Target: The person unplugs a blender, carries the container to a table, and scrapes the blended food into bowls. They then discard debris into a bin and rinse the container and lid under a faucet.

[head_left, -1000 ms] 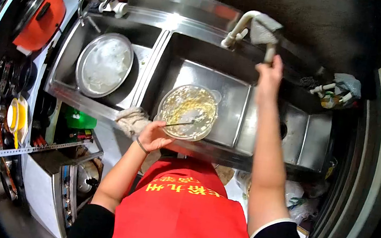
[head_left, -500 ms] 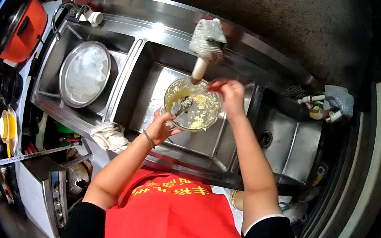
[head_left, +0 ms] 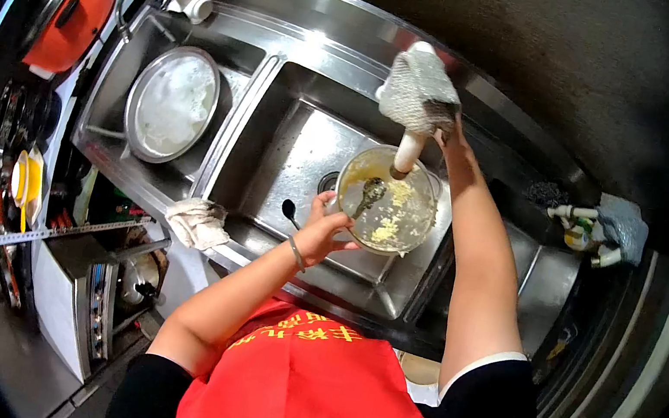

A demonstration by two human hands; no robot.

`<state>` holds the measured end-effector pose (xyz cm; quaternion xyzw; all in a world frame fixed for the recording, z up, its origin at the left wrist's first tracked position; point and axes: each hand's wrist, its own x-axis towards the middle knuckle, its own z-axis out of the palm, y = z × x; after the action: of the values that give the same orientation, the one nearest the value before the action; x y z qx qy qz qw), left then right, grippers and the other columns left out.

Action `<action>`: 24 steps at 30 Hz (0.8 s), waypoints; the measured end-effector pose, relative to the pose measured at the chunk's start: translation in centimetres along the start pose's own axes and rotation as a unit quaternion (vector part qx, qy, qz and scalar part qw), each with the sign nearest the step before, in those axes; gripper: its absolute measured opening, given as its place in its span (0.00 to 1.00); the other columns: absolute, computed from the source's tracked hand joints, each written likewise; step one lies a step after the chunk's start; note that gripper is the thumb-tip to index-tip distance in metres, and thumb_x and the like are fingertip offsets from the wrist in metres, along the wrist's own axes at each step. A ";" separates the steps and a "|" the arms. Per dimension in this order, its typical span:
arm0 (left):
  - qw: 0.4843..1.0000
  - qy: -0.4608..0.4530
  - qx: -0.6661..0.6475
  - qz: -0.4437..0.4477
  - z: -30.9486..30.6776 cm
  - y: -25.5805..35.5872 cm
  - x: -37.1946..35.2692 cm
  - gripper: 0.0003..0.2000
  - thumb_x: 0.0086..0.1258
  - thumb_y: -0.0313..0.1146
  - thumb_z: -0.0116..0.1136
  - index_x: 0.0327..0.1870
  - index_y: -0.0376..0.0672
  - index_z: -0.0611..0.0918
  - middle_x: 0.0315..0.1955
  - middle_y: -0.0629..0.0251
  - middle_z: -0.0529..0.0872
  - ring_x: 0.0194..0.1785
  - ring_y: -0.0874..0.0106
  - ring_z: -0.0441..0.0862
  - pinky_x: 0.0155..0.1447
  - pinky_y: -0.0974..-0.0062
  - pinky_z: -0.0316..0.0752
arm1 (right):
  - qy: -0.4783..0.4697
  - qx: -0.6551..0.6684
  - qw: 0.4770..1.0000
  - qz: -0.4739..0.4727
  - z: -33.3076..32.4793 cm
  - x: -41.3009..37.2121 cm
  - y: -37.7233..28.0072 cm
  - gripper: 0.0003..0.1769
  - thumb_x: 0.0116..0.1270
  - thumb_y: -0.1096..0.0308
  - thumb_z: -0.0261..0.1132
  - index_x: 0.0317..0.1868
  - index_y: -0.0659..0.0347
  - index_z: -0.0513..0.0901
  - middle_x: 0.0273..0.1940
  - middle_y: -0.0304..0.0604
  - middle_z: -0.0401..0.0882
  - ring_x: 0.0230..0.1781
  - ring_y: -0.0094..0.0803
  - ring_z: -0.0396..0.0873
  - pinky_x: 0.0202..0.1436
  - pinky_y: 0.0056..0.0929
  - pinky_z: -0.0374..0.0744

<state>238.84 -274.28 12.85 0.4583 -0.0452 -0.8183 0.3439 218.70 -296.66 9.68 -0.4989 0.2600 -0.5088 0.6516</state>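
My left hand point(head_left: 326, 230) grips the near-left rim of a round metal bowl point(head_left: 395, 243) over the middle sink basin. Pale yellow bits cling inside the bowl, and a dark, food-coated spoon point(head_left: 371, 195) leans in it. A white spout point(head_left: 408, 152), wrapped above in a pale cloth point(head_left: 417, 91), points down into the bowl. My right hand point(head_left: 448, 132) is at the right side of the wrapped tap; its fingers are mostly hidden behind it. A small black spoon point(head_left: 291, 212) lies in the basin, left of my left hand.
The left basin holds a round pan point(head_left: 172, 104) of whitish liquid. A crumpled cloth point(head_left: 198, 223) lies on the sink's front edge. At the far left stands a red pot point(head_left: 76, 19). Another wrapped tap point(head_left: 616, 227) is at the right.
My right hand has moved from the bowl's right rim up to the wrapped tap. The small black spoon now shows in the basin. The camera view has shifted and tilted.
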 end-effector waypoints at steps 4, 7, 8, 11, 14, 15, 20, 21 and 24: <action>1.000 0.003 -0.021 -0.016 0.4 0.0 0.4 0.35 0.54 0.26 0.54 0.59 0.55 0.47 0.48 0.60 0.66 0.52 0.69 0.66 0.48 0.56 0.73 | 0.246 0.052 0.959 0.132 3.4 -0.5 -2.2 0.20 0.61 0.55 0.59 0.43 0.65 0.76 0.47 0.43 0.72 0.48 0.30 0.71 0.49 0.31 0.71; 0.999 -0.018 -0.027 -0.011 0.0 -0.4 0.5 0.38 0.53 0.27 0.55 0.62 0.58 0.45 0.52 0.60 0.62 0.55 0.65 0.63 0.48 0.54 0.71 | 0.284 0.009 0.941 0.186 2.6 -0.3 -1.6 0.16 0.64 0.61 0.54 0.44 0.65 0.74 0.32 0.41 0.75 0.29 0.28 0.74 0.29 0.32 0.73; 1.000 -0.020 -0.023 -0.004 -0.1 -0.5 0.6 0.38 0.53 0.27 0.55 0.61 0.59 0.46 0.51 0.61 0.62 0.55 0.65 0.64 0.48 0.55 0.71 | 0.251 0.071 0.942 0.212 -1.7 -0.9 2.0 0.17 0.65 0.60 0.50 0.44 0.66 0.74 0.33 0.44 0.76 0.30 0.30 0.75 0.31 0.32 0.74; 0.999 -0.025 -0.043 0.002 -0.3 -0.8 0.8 0.38 0.53 0.27 0.55 0.61 0.59 0.46 0.49 0.62 0.64 0.53 0.66 0.66 0.47 0.56 0.72 | 0.186 0.182 0.924 0.280 -10.4 -2.2 8.7 0.21 0.69 0.59 0.41 0.46 0.68 0.73 0.35 0.51 0.78 0.31 0.34 0.77 0.35 0.33 0.77; 0.999 -0.012 -0.053 0.001 -0.2 -0.7 0.8 0.37 0.53 0.27 0.54 0.61 0.59 0.46 0.48 0.61 0.66 0.52 0.66 0.67 0.47 0.54 0.73 | 0.278 0.081 0.934 0.208 -6.4 -3.3 5.1 0.20 0.64 0.63 0.49 0.53 0.66 0.68 0.48 0.47 0.73 0.47 0.41 0.73 0.54 0.40 0.70; 0.998 -0.010 -0.053 -0.007 -0.3 -0.6 0.7 0.37 0.53 0.27 0.54 0.61 0.58 0.46 0.48 0.61 0.66 0.53 0.66 0.67 0.48 0.54 0.74 | 0.274 0.079 0.935 0.210 -7.5 -3.9 5.6 0.20 0.64 0.63 0.49 0.53 0.66 0.68 0.48 0.47 0.73 0.47 0.41 0.73 0.54 0.40 0.70; 0.998 -0.016 -0.064 0.000 -0.8 -1.0 0.8 0.37 0.52 0.27 0.57 0.58 0.55 0.46 0.47 0.58 0.67 0.53 0.67 0.67 0.44 0.60 0.76 | 0.092 -0.206 0.952 0.204 -8.4 -4.4 5.1 0.33 0.63 0.48 0.51 0.62 0.60 0.60 0.59 0.49 0.63 0.57 0.53 0.66 0.61 0.47 0.63; 0.997 -0.015 -0.075 0.000 -0.9 -1.1 0.9 0.37 0.52 0.26 0.57 0.58 0.55 0.47 0.48 0.58 0.66 0.53 0.67 0.66 0.45 0.60 0.76 | -0.007 -0.369 0.913 0.173 -8.7 -4.2 5.1 0.33 0.63 0.48 0.51 0.62 0.60 0.60 0.60 0.49 0.62 0.58 0.53 0.64 0.61 0.47 0.62; 0.997 0.004 -0.078 0.003 -0.7 -1.1 0.8 0.36 0.52 0.27 0.57 0.58 0.55 0.47 0.47 0.59 0.66 0.53 0.68 0.66 0.45 0.60 0.76 | -0.038 -0.376 0.909 0.175 -12.3 -4.2 7.3 0.32 0.63 0.48 0.50 0.62 0.60 0.60 0.61 0.49 0.60 0.60 0.53 0.62 0.62 0.46 0.60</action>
<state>238.53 -273.75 11.45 0.4333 0.0192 -0.8164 0.3813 209.80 -297.64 -2.17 -0.6722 0.4902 -0.2322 0.5038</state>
